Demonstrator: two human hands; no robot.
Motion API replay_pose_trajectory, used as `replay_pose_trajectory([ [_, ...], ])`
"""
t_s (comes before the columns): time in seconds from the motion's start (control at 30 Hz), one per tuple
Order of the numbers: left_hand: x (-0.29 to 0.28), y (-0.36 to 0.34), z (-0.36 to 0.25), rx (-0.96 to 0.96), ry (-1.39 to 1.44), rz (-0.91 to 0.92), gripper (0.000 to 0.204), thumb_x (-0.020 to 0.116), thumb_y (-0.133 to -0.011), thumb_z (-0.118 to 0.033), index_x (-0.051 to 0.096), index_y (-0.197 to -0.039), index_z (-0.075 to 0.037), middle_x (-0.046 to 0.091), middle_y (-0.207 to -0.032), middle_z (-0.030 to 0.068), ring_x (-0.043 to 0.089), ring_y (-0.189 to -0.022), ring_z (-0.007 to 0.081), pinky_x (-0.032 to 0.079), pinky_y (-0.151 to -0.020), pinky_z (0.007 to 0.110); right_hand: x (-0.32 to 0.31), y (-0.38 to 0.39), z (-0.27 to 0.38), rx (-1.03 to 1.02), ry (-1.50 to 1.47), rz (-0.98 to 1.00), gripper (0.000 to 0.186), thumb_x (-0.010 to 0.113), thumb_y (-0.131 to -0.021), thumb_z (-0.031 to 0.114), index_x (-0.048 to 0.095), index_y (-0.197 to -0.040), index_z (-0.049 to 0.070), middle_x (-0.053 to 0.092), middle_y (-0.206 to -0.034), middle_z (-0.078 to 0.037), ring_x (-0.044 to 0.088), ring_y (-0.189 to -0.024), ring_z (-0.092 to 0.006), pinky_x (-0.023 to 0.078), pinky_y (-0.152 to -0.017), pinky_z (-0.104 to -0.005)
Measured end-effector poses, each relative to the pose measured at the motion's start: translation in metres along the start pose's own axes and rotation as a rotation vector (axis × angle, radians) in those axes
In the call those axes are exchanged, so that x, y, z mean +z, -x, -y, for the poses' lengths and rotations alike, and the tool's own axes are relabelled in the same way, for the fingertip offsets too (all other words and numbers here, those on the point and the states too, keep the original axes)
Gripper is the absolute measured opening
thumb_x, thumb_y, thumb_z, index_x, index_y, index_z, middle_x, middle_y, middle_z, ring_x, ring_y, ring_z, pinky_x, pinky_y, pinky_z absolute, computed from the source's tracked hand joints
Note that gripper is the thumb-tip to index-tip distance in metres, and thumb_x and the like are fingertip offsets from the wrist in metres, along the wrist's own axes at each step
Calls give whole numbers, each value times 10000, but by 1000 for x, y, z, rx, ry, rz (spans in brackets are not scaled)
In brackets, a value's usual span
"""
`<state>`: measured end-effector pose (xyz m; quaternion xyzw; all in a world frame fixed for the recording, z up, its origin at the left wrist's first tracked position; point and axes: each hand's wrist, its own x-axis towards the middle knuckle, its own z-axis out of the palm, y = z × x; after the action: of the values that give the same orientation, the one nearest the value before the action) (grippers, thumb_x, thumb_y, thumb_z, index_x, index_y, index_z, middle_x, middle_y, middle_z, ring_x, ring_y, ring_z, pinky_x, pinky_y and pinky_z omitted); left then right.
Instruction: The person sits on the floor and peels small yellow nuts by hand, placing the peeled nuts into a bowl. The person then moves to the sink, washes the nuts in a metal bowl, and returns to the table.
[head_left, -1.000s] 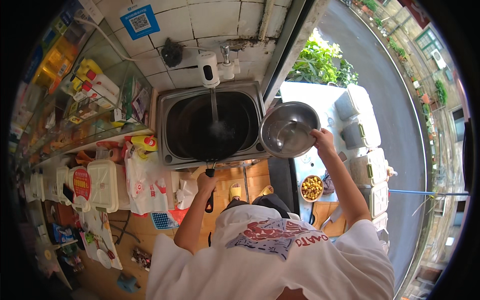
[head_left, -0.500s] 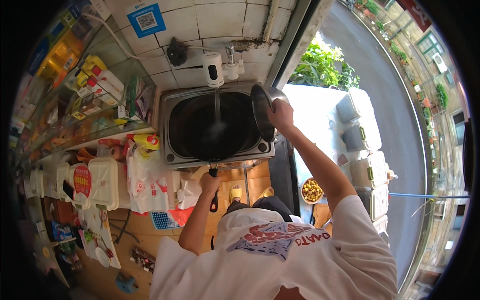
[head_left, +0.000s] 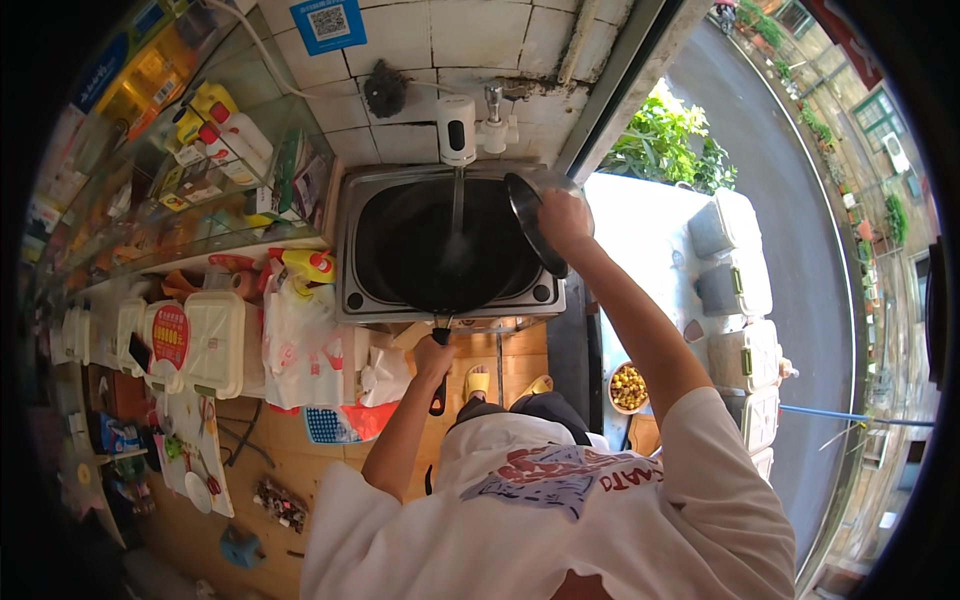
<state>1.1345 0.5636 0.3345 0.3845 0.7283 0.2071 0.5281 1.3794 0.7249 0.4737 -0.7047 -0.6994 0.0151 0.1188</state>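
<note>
We're likely rinsing, left fingers [head_left: 438, 352] gripping a handle [head_left: 441, 330], black pan [head_left: 425, 265] beyond them, right fingers [head_left: 561, 211] clasping a tilted metal bowl [head_left: 526, 212]; the next move calls for steadiness.

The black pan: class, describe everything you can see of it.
The pan is round, wide and black, apparently metal, with a short metal neck and a black handle. It sits open side up over the sink. The left hand grips the handle, which points down the picture. Water runs into it; the depth cannot be told.
</note>
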Motion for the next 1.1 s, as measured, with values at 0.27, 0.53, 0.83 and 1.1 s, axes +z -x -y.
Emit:
replay_pose_trajectory([
  [0.27, 1, 1, 0, 12, 19, 3, 163, 603, -655, -59, 479, -670, 45, 533, -557, 119, 544, -424, 220, 433, -384, 329, -8, 1, -4, -29, 46, 19, 113, 493, -772, 87, 572, -821, 23, 597, -881, -190, 606, -805, -355, 493, -708, -415],
  [0.53, 3, 1, -2, -1, 63, -16, 133, 594, -662, -26, 484, -610, 27, 501, -509, 103, 507, -391, 197, 389, -359, 321, -5, 0, -8, -28, 66, 23, 137, 507, -768, 141, 573, -811, 28, 601, -854, -186, 601, -804, -346, 481, -722, -414],
  [0.83, 2, -2, 1, -5, 56, -3, 134, 606, -665, -28, 488, -641, 31, 504, -521, 100, 497, -390, 189, 388, -363, 316, -12, 4, -4, -36, 62, 35, 117, 480, -774, 61, 575, -820, 10, 606, -883, -195, 614, -815, -359, 503, -709, -413],
  [1.1, 1, 0, -2, -12, 18, 6, 147, 608, -657, -36, 489, -645, 51, 537, -551, 121, 548, -424, 212, 427, -373, 320, -8, 5, -8, -26, 46, 20, 121, 483, -774, 89, 572, -808, 15, 606, -859, -193, 610, -795, -357, 498, -700, -419],
])
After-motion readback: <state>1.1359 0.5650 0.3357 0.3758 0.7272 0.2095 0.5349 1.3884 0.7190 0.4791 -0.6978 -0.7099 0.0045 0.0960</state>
